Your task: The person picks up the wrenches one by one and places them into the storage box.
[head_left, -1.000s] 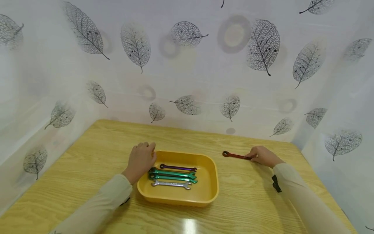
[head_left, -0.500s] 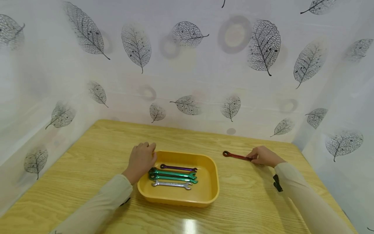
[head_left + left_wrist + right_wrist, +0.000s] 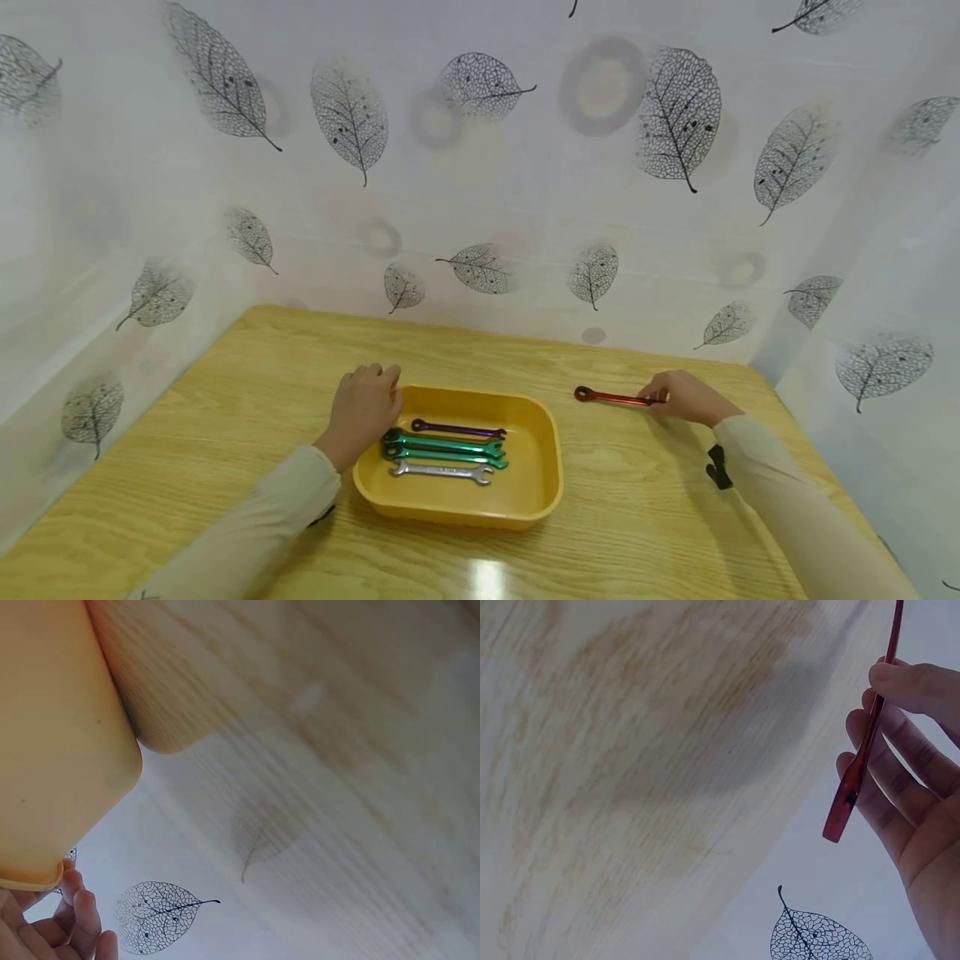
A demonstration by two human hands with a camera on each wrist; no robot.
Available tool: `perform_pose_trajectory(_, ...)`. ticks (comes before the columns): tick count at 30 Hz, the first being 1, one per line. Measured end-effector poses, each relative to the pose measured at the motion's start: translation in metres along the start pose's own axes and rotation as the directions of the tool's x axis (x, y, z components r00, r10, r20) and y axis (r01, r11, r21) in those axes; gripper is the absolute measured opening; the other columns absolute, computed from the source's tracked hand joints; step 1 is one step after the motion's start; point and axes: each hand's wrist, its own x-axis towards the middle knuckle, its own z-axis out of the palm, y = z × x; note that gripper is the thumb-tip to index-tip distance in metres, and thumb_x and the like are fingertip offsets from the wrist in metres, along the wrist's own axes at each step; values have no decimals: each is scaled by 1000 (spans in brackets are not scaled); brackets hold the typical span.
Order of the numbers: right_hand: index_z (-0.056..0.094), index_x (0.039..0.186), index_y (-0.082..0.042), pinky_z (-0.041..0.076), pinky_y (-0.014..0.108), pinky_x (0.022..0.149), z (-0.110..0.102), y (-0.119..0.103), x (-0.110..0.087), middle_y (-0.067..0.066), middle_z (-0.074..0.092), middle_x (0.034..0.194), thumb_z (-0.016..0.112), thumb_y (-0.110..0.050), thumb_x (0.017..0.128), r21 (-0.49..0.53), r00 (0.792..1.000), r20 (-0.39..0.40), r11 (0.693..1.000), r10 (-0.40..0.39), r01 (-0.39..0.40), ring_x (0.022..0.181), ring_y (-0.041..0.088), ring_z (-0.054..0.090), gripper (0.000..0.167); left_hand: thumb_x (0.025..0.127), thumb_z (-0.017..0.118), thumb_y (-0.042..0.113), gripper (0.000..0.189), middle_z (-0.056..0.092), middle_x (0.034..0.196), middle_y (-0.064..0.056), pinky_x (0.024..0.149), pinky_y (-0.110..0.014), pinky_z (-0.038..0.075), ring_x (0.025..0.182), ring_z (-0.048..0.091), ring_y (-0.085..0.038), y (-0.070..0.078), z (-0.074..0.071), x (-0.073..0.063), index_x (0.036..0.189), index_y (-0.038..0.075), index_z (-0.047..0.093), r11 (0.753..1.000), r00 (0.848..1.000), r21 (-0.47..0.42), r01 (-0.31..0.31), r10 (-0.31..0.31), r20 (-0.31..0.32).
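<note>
My right hand (image 3: 688, 397) pinches a red combination wrench (image 3: 615, 398) between thumb and fingers, to the right of the tray. The ring end points left, and the right wrist view shows the wrench edge-on (image 3: 870, 735) over the fingers, above the table. My left hand (image 3: 363, 414) grips the back left corner of a yellow plastic tray (image 3: 525, 500); in the left wrist view its fingers curl at the tray's rim (image 3: 30, 882). Inside the tray lie a purple wrench (image 3: 459, 430), green wrenches (image 3: 446, 445) and a silver open-end wrench (image 3: 441, 472), side by side.
The tray stands on a wood-grain table (image 3: 630, 517). White sheeting with a leaf print (image 3: 480, 167) hangs behind the table and along both sides. A dark strap piece (image 3: 718, 467) shows under the right sleeve.
My right hand has shifted slightly right with the red wrench, which has turned a little and catches more light. The left hand and the tray have stayed put.
</note>
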Motion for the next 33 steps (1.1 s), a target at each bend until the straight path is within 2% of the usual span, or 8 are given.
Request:
perform_pose_trajectory(8, 71, 99, -3, 48, 25, 61, 2, 4, -4, 5, 66, 87, 64, -3, 83, 74, 999, -35, 997, -8, 11, 70, 4, 52, 18, 81, 66, 18, 16, 54, 68, -7, 58, -37, 43, 60, 50, -21, 0, -2, 0, 76, 10, 54, 1000, 1000, -1, 2, -2, 2)
perform_pose_trajectory(18, 68, 102, -5, 49, 26, 62, 7, 6, -11, 3, 62, 88, 62, -4, 85, 165, 996, -62, 985, 57, -46, 74, 4, 52, 18, 81, 66, 17, 14, 54, 69, -7, 56, -35, 40, 59, 49, -21, -1, -3, 1, 77, 9, 55, 1000, 1000, -10, -7, 7, -13)
perform_pose_trajectory(29, 68, 102, -5, 49, 25, 65, 12, 8, -17, 5, 62, 90, 63, -4, 85, 200, 995, -76, 978, 67, -51, 76, 1, 52, 18, 81, 66, 18, 14, 55, 71, -8, 61, -39, 45, 62, 52, -22, 0, -3, 0, 78, 9, 56, 1000, 1000, -15, 0, 0, -1)
perform_pose_trajectory(33, 68, 103, -5, 51, 25, 67, 13, 8, -20, 6, 63, 91, 63, -3, 85, 219, 992, -110, 975, 63, -38, 78, 0, 53, 18, 82, 66, 19, 14, 56, 71, -7, 61, -39, 46, 63, 53, -22, 0, -2, 0, 78, 9, 56, 1000, 1000, -13, 4, -4, 7)
